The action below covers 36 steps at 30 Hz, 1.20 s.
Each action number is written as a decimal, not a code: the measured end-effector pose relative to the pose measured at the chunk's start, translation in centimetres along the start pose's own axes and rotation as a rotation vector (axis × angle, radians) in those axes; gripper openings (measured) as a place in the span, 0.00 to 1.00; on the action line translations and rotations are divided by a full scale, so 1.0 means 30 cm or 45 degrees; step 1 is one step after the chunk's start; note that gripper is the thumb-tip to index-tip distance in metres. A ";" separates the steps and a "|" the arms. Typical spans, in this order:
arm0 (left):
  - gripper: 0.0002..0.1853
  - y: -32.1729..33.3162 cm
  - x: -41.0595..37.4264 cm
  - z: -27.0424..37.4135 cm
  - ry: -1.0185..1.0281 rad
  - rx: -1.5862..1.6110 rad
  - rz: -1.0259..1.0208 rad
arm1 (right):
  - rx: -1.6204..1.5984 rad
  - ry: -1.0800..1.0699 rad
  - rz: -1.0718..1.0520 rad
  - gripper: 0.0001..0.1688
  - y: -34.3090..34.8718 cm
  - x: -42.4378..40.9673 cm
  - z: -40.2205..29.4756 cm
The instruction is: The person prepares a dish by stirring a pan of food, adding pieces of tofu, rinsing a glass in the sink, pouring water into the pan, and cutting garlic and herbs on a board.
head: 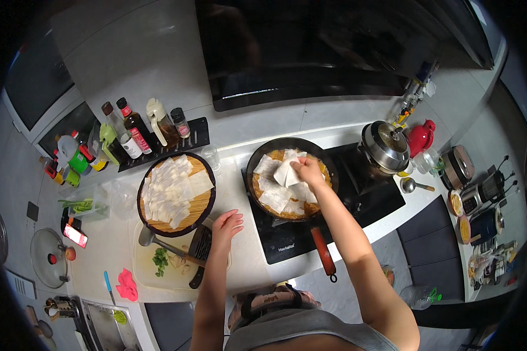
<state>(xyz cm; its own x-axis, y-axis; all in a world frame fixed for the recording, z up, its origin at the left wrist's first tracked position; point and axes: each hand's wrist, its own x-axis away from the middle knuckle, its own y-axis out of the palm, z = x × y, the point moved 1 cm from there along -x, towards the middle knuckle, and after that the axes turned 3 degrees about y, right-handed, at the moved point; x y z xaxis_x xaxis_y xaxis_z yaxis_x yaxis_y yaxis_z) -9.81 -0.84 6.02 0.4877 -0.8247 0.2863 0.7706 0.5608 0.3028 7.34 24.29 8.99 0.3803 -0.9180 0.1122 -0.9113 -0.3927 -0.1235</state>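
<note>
Over the frying pan (336, 175), my right hand (308, 170) pinches a thin white sheet (285, 174) that looks like dough. Several similar squares lie in the pan on an orange-brown stew (257, 186). The pan sits on a black gas hob, its red-brown handle (323, 250) towards me. My left hand (227, 224) holds nothing, its fingers apart, above the counter between pan and tray. At its left, a round woven tray (202, 164) with a dark rim carries many overlapping white sheets (169, 184).
A cutting board (147, 281) holds a ladle (146, 237), a dark cleaver (200, 245) and chopped greens (160, 262). Oil and sauce bottles (134, 127) line a black rack behind. A lidded steel pot (385, 147) occupies the right burner. A blue-handled knife (108, 283) lies near the sink.
</note>
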 end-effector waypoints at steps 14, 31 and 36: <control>0.28 -0.324 0.007 0.033 -0.011 0.860 0.037 | 0.362 -0.518 -0.151 0.09 0.589 0.159 0.024; 0.18 -0.856 0.028 0.089 0.035 0.612 0.289 | 0.941 -0.347 0.011 0.06 1.204 0.007 0.206; 0.17 -0.804 -0.068 0.093 0.013 0.563 0.107 | -0.216 -0.057 -0.290 0.08 1.151 0.071 0.186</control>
<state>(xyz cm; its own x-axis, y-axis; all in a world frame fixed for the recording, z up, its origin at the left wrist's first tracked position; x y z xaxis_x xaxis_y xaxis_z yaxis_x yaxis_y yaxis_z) -30.54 -12.49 0.65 0.5465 -0.7746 0.3184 0.4799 0.6012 0.6389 -22.44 8.46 -0.54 0.5814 -0.8103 0.0739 -0.8136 -0.5776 0.0667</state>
